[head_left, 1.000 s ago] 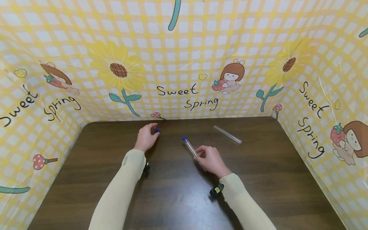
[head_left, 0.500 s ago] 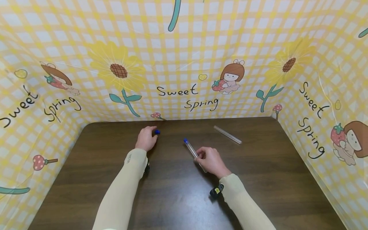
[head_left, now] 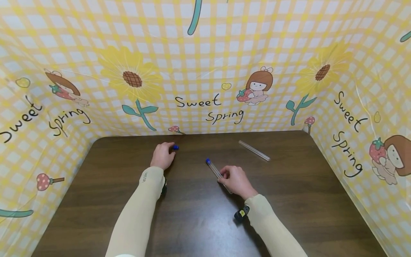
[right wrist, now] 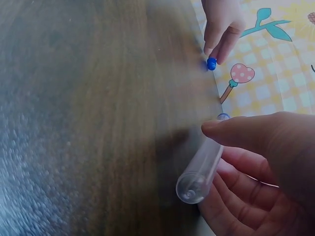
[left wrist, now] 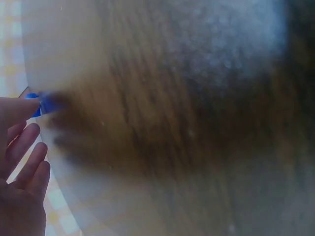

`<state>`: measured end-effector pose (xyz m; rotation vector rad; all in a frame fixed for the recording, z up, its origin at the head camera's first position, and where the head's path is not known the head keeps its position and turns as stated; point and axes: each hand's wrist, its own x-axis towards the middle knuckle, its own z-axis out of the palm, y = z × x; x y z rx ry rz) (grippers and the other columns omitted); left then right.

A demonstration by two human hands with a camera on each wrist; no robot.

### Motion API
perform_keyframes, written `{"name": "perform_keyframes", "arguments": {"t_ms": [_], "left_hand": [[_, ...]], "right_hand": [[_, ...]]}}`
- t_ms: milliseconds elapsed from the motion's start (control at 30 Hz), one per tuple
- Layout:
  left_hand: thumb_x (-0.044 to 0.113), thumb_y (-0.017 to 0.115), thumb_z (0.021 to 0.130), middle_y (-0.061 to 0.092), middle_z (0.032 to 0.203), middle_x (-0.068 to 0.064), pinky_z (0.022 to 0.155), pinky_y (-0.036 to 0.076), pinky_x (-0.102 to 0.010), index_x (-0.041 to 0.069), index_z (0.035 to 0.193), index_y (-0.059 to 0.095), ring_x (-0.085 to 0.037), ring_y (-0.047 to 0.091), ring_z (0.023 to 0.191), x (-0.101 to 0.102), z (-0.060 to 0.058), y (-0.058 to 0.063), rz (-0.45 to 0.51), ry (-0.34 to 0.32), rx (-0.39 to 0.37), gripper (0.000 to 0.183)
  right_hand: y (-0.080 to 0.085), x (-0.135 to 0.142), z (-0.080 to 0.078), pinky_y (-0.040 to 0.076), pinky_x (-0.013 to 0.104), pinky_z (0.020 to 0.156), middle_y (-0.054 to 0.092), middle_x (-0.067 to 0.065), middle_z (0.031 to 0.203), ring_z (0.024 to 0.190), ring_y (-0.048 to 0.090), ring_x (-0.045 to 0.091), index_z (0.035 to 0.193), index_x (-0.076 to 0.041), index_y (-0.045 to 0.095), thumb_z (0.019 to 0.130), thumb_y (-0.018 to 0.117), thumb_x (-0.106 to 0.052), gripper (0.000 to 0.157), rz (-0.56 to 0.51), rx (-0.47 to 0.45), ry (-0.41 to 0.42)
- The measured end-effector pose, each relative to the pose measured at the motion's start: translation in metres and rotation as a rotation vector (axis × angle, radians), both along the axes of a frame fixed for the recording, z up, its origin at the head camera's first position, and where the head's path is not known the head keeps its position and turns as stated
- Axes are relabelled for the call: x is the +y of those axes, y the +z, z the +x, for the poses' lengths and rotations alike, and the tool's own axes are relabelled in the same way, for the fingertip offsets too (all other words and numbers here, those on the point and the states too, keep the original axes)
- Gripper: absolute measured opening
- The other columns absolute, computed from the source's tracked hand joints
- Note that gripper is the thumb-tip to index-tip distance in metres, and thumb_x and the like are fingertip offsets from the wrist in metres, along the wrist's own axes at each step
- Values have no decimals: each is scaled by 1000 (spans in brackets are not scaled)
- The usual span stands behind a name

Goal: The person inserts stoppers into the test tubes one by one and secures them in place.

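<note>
At the back left, my left hand (head_left: pixel 162 156) has its thumb and index finger at a small blue stopper (head_left: pixel 175 147) on the table, pinching it as the right wrist view suggests. Its other fingers (left wrist: pixel 42 150) stand apart, loosely bent. Right of the middle, my right hand (head_left: pixel 237 181) holds a clear plastic test tube (head_left: pixel 214 170) between thumb and fingers. A blue stopper (head_left: pixel 208 161) sits on its far end; the rounded bottom (right wrist: pixel 192 189) points back toward the wrist. A second clear test tube (head_left: pixel 254 150) lies slanted at the back right, with no blue stopper visible.
The dark wood-grain table (head_left: pixel 192 217) meets a yellow-and-white checked cloth (head_left: pixel 205 71) along its back and both sides. Black wrist cameras, such as the one under the right wrist (head_left: pixel 241 214), hang just above the tabletop.
My left index finger has come down beside the loose blue stopper, and the hand has drawn slightly nearer. My right hand and its tube have dipped a little toward me. The lying tube is still.
</note>
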<state>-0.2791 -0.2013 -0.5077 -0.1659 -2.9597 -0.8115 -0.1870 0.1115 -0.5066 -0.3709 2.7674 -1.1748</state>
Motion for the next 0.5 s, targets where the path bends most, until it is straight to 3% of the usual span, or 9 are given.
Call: {"name": "perform_keyframes", "arguments": {"t_ms": [500], "left_hand": [[6,69,96,58,136,-26,110,37,-54,-6,138,59,-44,51,125,3,-4,-4,-5,0,-11,44]], "right_hand": [[-1,0,0,48,29,57,59,-4,71,61,54,13,97,-5,73,85,84,-10,17,15,-1,-9]]}}
